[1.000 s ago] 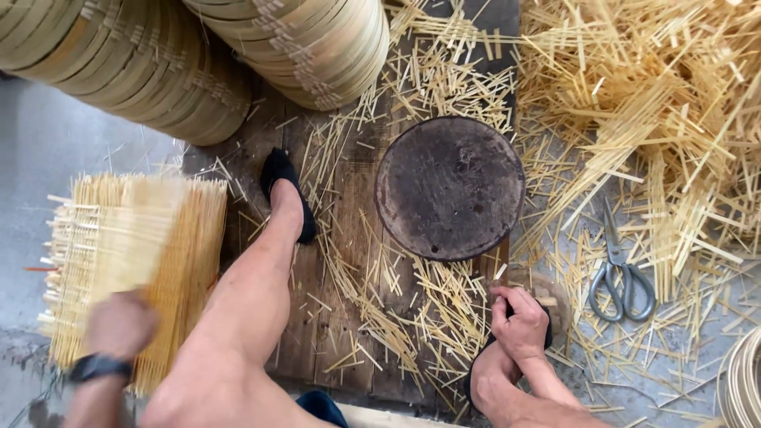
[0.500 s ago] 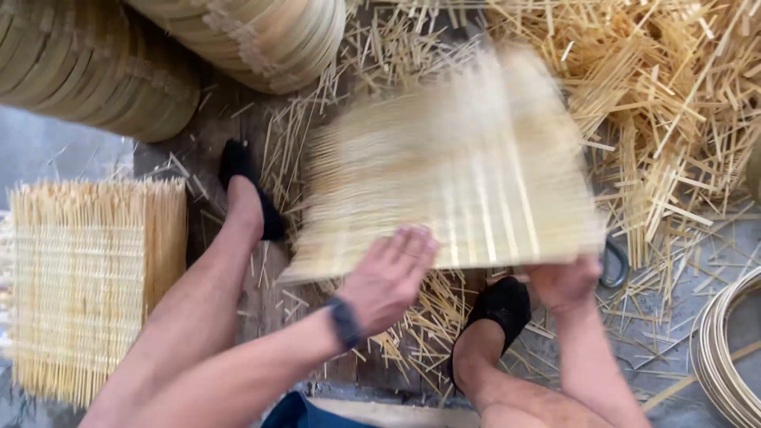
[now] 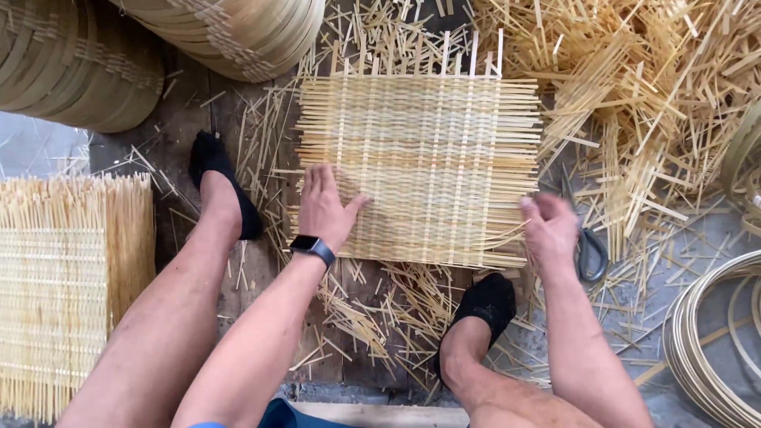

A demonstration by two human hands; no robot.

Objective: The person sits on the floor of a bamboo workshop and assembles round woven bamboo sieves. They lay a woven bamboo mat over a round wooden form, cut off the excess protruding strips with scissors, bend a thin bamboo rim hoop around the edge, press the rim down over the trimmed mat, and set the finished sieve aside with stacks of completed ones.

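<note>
Step in hand: the square woven mat of pale bamboo strips (image 3: pixel 420 168) lies flat on the dark wooden floor boards (image 3: pixel 178 135) between the two black-socked feet; it looks like it is being settled and squared in place.
Left hand (image 3: pixel 326 208): open, palm and spread fingers pressed flat on the mat's near left corner; grips nothing.
Right hand (image 3: pixel 548 227): blurred, at the mat's near right corner, fingers loosely curled; I cannot tell whether it pinches a strip.
Next move calls for: a judgement only; both palms holding the mat flat while the loose strip ends are evened.
Mats counted: two, this one and a second woven bamboo mat (image 3: pixel 59 277) well apart at the left.
Scissors: one grey-handled pair (image 3: pixel 590 252), just beside the right hand.
Stacks of round bamboo frames (image 3: pixel 230 36): two, at the top.
Loose bamboo offcuts (image 3: pixel 658 103): too many to count.
</note>
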